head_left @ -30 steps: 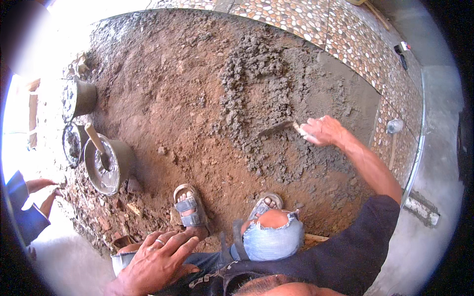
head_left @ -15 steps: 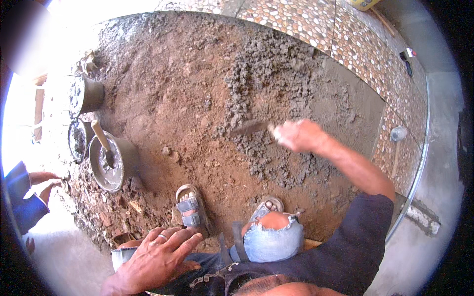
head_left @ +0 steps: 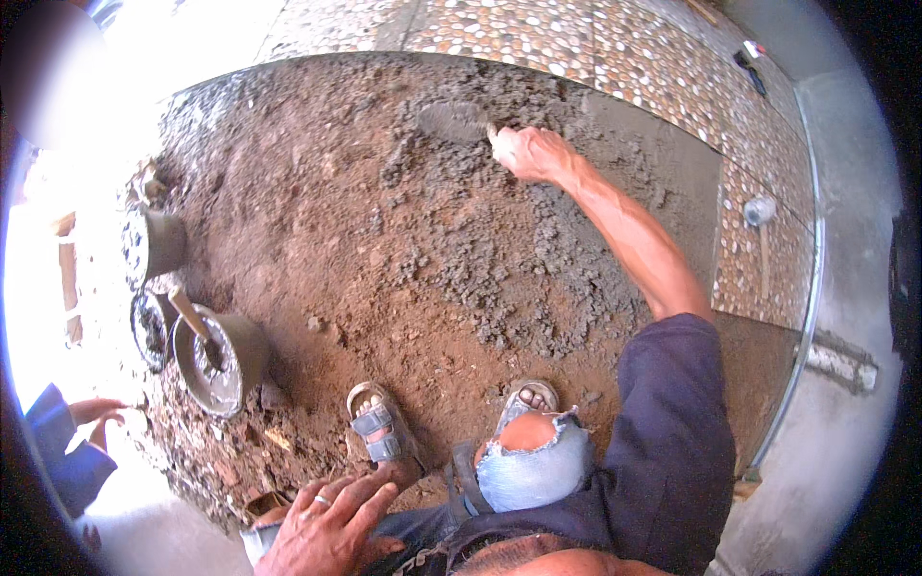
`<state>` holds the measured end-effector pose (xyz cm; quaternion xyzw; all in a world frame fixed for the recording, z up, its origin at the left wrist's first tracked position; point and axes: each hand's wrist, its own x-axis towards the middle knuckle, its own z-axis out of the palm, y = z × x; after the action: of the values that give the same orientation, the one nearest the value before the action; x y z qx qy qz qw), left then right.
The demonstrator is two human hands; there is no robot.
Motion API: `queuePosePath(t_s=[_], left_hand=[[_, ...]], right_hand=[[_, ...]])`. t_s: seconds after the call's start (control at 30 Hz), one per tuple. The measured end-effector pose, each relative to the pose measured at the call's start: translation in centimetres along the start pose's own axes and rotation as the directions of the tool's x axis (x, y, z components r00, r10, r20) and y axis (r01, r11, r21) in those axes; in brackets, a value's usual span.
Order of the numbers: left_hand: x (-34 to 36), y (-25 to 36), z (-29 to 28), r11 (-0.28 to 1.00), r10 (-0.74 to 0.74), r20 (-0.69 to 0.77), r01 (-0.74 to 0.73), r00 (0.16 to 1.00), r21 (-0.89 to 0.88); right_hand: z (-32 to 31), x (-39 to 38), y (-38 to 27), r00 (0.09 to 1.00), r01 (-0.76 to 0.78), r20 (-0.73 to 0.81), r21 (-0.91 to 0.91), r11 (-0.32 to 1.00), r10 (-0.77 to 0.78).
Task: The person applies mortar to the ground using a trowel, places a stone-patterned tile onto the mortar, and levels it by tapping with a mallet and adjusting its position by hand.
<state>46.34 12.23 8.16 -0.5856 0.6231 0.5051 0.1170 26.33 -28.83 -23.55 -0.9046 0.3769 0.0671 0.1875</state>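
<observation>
My right hand [head_left: 528,154] is closed around the handle of a trowel [head_left: 451,123]. The trowel's blade lies at the far side of the rough grey mortar [head_left: 552,254], close to the edge of the tiled floor. My left hand [head_left: 327,526] rests over my bent left leg, its fingers spread and holding nothing; a ring is on one finger. Between the mortar and my sandaled feet is brown soil [head_left: 317,211]. A smoothed strip of mortar [head_left: 687,173] borders the tiles on the right.
Pebble-patterned tiles [head_left: 538,34] run along the far and right sides. A grey bucket [head_left: 240,360] with a wooden-handled tool [head_left: 192,315] inside stands at left, beside more buckets [head_left: 165,240]. Another person's hand [head_left: 96,413] shows at far left. A clear cup [head_left: 759,211] sits on the tiles.
My right hand has moved the trowel away from me, from the middle of the mortar to its far side. My left hand stays on my leg. The view has shifted slightly.
</observation>
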Motion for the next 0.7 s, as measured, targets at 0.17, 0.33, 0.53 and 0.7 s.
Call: queuePosePath(t_s=[0.17, 0.33, 0.53, 0.7], left_hand=[[-0.9, -2.0, 1.1, 1.0, 0.021, -0.07, -0.022, 0.997, -0.013], [0.0, -1.6, 0.3, 0.996, 0.086, -0.044, -0.085, 0.995, 0.041], [1.0, -0.6, -0.9, 0.988, 0.102, -0.01, -0.1, 0.995, 0.118], [1.1, -0.4, -1.0, 0.983, 0.112, 0.03, -0.115, 0.993, 0.145]], right_hand=[[-2.4, -10.5, 3.6, 0.964, 0.213, 0.204, -0.215, 0.953, -0.169], [-4.4, -8.4, 9.7, 0.997, -0.042, 0.046, -0.28, 0.959, 0.058], [-5.7, -3.8, 10.4, 0.97, -0.243, -0.038, -0.037, 0.969, 0.242], [-3.5, -6.4, 5.7, 0.979, -0.115, 0.151, -0.141, 0.983, 0.136]])
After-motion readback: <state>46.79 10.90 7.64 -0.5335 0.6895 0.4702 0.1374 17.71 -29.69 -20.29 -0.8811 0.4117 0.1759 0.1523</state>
